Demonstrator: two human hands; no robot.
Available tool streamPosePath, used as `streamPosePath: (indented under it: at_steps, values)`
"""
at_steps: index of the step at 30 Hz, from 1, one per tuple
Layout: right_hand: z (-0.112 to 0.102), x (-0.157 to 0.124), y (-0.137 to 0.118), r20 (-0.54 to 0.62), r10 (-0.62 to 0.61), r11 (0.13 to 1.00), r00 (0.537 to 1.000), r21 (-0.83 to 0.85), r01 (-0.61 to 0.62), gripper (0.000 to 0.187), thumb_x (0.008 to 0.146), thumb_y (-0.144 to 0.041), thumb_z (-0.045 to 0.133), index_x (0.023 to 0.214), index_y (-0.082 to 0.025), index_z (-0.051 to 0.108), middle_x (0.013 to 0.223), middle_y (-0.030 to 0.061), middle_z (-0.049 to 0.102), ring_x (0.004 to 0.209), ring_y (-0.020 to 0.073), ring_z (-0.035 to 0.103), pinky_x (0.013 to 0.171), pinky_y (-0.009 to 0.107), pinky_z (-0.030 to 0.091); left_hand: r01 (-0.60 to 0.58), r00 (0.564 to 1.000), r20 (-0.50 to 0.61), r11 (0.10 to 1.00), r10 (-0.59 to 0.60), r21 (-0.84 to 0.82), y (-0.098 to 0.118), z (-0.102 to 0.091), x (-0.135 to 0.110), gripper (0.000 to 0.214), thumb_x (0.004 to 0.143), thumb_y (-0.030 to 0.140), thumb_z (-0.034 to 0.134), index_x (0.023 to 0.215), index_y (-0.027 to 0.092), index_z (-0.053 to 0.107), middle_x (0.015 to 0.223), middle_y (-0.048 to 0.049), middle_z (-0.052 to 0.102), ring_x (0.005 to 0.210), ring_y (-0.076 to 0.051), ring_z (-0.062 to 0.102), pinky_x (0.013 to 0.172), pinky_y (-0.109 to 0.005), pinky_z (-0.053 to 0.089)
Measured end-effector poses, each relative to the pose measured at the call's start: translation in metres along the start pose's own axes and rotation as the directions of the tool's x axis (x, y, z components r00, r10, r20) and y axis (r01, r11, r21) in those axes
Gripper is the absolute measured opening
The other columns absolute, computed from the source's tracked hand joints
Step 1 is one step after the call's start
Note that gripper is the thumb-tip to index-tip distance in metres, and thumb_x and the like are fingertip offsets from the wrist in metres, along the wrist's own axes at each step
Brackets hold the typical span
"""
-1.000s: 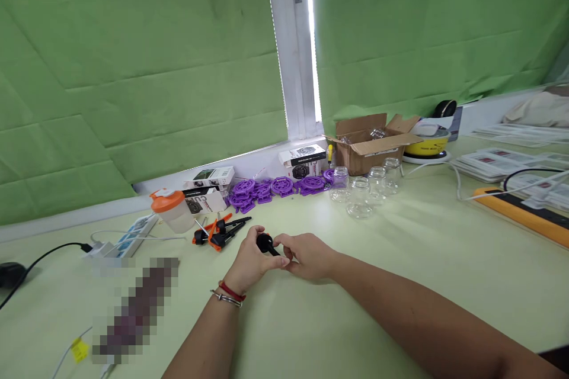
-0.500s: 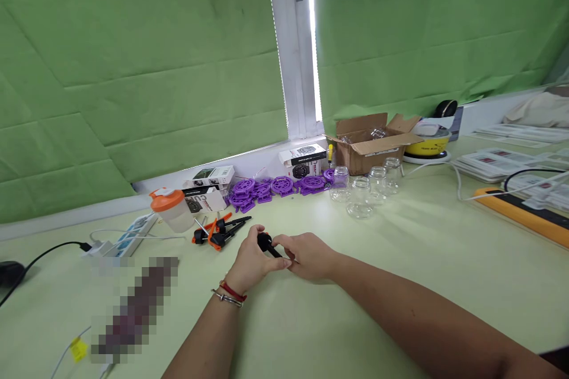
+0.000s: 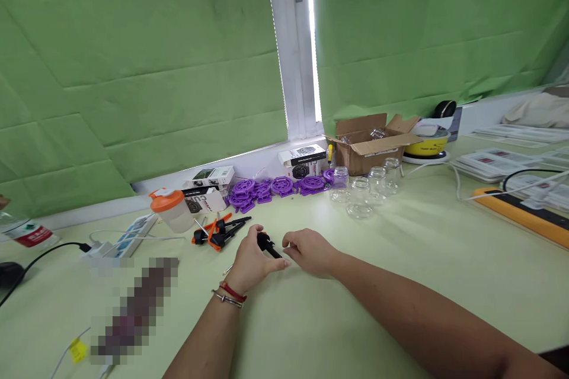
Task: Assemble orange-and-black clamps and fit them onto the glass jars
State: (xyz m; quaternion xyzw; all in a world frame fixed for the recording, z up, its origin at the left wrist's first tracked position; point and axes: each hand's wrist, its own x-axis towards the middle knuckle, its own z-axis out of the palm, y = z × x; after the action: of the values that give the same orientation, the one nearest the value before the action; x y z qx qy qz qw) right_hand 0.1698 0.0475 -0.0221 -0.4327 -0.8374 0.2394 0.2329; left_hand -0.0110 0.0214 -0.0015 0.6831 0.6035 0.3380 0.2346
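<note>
My left hand (image 3: 251, 259), with a red cord and a metal bangle at the wrist, is closed around a small black clamp-like part (image 3: 267, 244) just above the pale green table (image 3: 400, 249). My right hand (image 3: 311, 250) sits just to the right of it, fingers loosely curled, a small gap away from the black part and holding nothing I can see. Two or three orange-and-black spring clamps (image 3: 220, 231) lie just behind my left hand.
Purple plastic discs (image 3: 275, 187), small boxes (image 3: 208, 177), an orange-lidded shaker cup (image 3: 171, 208) and a power strip (image 3: 128, 237) sit at the back left. Several glass jars (image 3: 364, 189) and an open cardboard box (image 3: 368, 141) stand at the back right. An orange bar (image 3: 524, 213) lies far right.
My right hand has let go of the black part and drawn slightly to the right; my left hand keeps hold of it. A bottle has come into view at the far left edge.
</note>
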Motion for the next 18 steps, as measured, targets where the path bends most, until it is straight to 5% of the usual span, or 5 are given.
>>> streamPosePath:
  at_steps: [2,6,9,18]
  values:
    - [0.001,0.0,-0.004,0.131,0.074,0.95,0.989,0.293,-0.11,0.024,0.085,-0.032,0.045,0.073,-0.017,0.059,0.065,0.0009,0.06,0.053,0.0097,0.049,0.05,0.022,0.033,-0.018,0.999,-0.027,0.999,0.02,0.049,-0.001,0.001,0.0,0.09,0.039,0.05,0.078,0.114,0.017,0.042,0.103,-0.0098,0.056,0.1,-0.028,0.053,0.086,-0.039,0.041]
    - [0.006,-0.001,-0.01,0.348,0.119,0.643,0.93,0.687,-0.339,0.038,0.086,-0.044,0.041,0.063,-0.015,0.052,0.056,-0.0006,0.055,0.044,0.0074,0.046,0.04,0.019,0.033,-0.079,0.99,-0.098,0.981,0.097,0.178,-0.003,0.005,0.001,0.09,0.04,0.051,0.076,0.115,0.016,0.042,0.103,-0.01,0.056,0.1,-0.029,0.053,0.086,-0.041,0.041]
    - [0.008,-0.001,-0.009,0.357,0.071,0.551,0.932,0.765,-0.335,0.037,0.081,-0.046,0.05,0.064,-0.013,0.056,0.062,0.0021,0.06,0.047,0.0077,0.05,0.04,0.019,0.035,-0.102,0.98,-0.142,0.96,0.143,0.26,-0.003,0.007,0.0,0.088,0.042,0.048,0.075,0.117,0.017,0.04,0.107,-0.0099,0.054,0.103,-0.029,0.051,0.088,-0.041,0.04]
    - [0.005,-0.002,-0.007,0.368,0.054,0.489,0.928,0.801,-0.346,0.028,0.074,-0.039,0.058,0.064,-0.012,0.059,0.054,-0.0003,0.056,0.047,0.0084,0.052,0.041,0.019,0.037,-0.158,0.947,-0.199,0.907,0.251,0.39,0.002,0.011,-0.002,0.091,0.045,0.044,0.072,0.124,0.015,0.036,0.116,-0.0125,0.052,0.11,-0.031,0.048,0.092,-0.045,0.039]
